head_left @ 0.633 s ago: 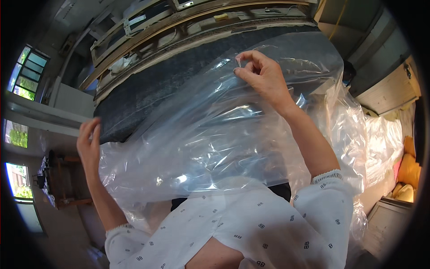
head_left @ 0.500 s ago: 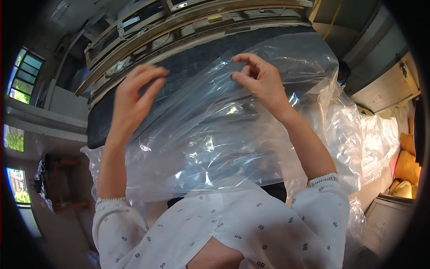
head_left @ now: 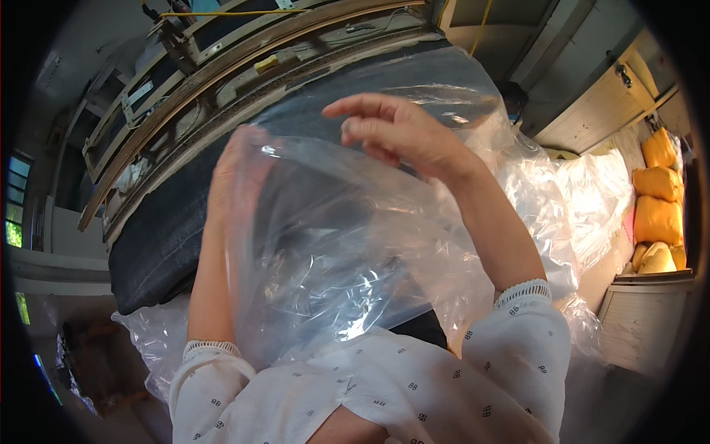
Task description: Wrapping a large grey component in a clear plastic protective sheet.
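Note:
A large sheet of clear plastic film (head_left: 325, 244) lies across the dark work surface and sags towards my lap, creased and shiny. My left hand (head_left: 242, 166) is raised at the film's left side, where the plastic stands up against it and partly covers it. Motion blur and the film hide how its fingers are set. Above the sheet, my right hand (head_left: 399, 133) has its index finger stretched out and the others loosely bent apart, with nothing seen in them.
Behind the dark table surface (head_left: 170, 222) runs a long wooden frame (head_left: 148, 140) with rails and wires. More crumpled clear film (head_left: 592, 185) spreads to the right. Yellow-orange bundles (head_left: 658, 200) sit at the far right, over a pale cabinet (head_left: 640, 318).
My left hand has gone from bare and open to up against the lifted film. My right hand has shifted slightly left, fingers spreading from a near pinch. The view has turned right.

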Tool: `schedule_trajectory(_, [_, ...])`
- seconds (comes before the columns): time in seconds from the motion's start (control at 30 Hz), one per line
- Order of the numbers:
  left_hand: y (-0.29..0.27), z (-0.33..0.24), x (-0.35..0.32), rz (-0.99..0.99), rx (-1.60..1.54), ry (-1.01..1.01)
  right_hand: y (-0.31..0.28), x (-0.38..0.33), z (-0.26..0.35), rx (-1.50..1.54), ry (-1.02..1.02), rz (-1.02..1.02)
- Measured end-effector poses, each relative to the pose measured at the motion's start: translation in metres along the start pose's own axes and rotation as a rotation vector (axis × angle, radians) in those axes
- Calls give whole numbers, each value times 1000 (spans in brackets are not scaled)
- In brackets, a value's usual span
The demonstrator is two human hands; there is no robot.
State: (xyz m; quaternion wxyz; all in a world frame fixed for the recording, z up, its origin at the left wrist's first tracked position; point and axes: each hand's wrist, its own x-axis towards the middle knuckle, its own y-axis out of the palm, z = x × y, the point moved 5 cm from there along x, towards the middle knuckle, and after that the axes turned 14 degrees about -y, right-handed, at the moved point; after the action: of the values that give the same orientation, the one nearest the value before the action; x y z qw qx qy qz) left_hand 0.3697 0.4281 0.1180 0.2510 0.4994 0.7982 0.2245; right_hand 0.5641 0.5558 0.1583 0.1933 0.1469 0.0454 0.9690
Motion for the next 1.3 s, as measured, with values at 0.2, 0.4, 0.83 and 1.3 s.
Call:
schedule_trajectory(0.2, [-204,-110,-81,-616,418,245,-164,-9,-21,-1527,-176,-325])
schedule_trajectory(0.4, [-474,-280,-350,-1726,1522,421,-182,-37,-31,-1417,-175,-112])
schedule_trajectory(0.83, [-559,-310,-244,-1527,1725,427,-125,-205,-98,-1330,396,220])
schedule_trajectory(1.3, [-587,-290,-256,-1587,1447,564,-40,-154,195,-1989,-1205,-861])
